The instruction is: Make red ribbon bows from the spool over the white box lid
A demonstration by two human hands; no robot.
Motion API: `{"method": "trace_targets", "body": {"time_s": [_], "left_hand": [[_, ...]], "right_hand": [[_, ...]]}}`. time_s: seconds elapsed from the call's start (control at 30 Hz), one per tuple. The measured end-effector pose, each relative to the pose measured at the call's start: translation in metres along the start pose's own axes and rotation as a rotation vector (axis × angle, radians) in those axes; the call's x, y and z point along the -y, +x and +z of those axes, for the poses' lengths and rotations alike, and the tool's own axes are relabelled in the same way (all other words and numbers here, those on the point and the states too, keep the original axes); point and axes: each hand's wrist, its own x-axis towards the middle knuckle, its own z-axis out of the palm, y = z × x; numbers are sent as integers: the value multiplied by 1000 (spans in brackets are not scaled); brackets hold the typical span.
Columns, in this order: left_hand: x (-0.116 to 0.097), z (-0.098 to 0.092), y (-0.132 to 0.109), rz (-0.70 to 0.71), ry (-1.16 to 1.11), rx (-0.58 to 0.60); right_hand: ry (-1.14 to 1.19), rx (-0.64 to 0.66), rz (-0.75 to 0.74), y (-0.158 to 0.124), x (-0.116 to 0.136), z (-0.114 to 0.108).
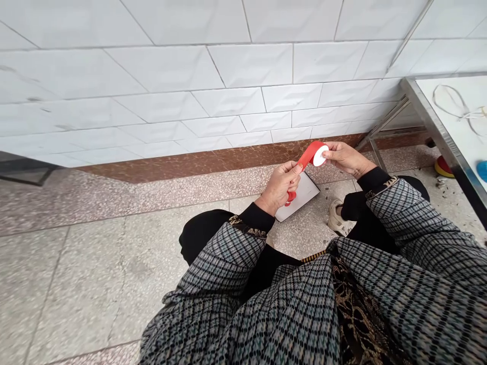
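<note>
White brick-pattern wall tiles (pixel 213 66) fill the upper frame above a brown marble skirting (pixel 213 159). At centre, over a white card (pixel 300 198) lying on the speckled stone floor (pixel 95 203), the right hand (pixel 344 158) curls around a roll of red tape (pixel 317 154) with a white core. A strip of tape (pixel 305 157) runs down-left to the left hand (pixel 279 187), which seems to pinch it between thumb and fingers, though the fingers partly hide the grip. The strip's loose end curls below that hand.

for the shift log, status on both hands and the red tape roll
Right hand gripping red tape roll with white core. Left hand pinching its red strip. White rectangular card on speckled stone floor below the hands.
</note>
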Motion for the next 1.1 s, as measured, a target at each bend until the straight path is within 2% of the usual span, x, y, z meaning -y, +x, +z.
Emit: {"method": "trace_targets", "body": {"time_s": [0.27,0.6,0.77,0.9,1.1], "left_hand": [[10,9,6,53,-65,-41],[14,16,8,128,-136,-127],[13,17,7,211,-167,-200],[13,16,7,271,-197,-201],[15,16,8,184,-115,-139]], "right_hand": [[272,1,47,10,-20,13],[382,19,22,16,-32,22],[398,6,5,14,-34,28],[361,-32,-1,16,-36,26],[423,-57,1,17,-43,31]]}}
